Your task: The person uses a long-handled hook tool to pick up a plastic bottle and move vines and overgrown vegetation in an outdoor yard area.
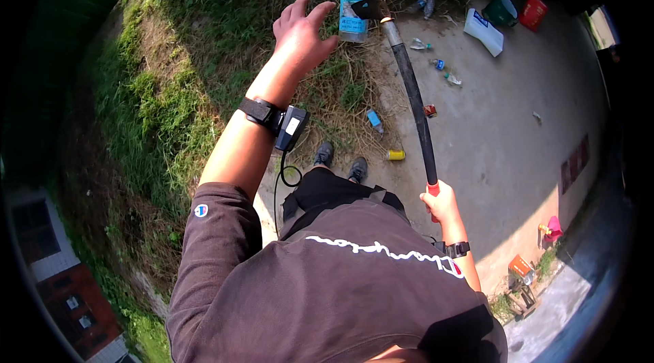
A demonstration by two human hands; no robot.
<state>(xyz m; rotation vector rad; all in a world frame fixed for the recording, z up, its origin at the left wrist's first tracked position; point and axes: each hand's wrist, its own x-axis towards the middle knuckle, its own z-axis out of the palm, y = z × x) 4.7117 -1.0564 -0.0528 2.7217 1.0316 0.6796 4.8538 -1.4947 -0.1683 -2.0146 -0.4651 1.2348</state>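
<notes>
My right hand (441, 203) is wrapped round the red handle of a long black litter picker (415, 94), which slants up and away from me. Its dark head (368, 8) overlaps the upper part of a clear plastic bottle (353, 25) with a blue cap and blue label. The bottle is upright and appears held off the ground by that head. Just left of the bottle is my left hand (303, 36), open, fingers spread and curved towards it. Whether a fingertip touches the bottle I cannot tell.
A blue-labelled bottle (375, 120), a yellow can (396, 155) and a red can (430, 111) lie near my feet. Farther off are crumpled bottles (439, 64), a white bag (484, 32), a dark green bucket (501, 10) and a red box (533, 12). Grass (146, 90) borders the concrete (504, 131).
</notes>
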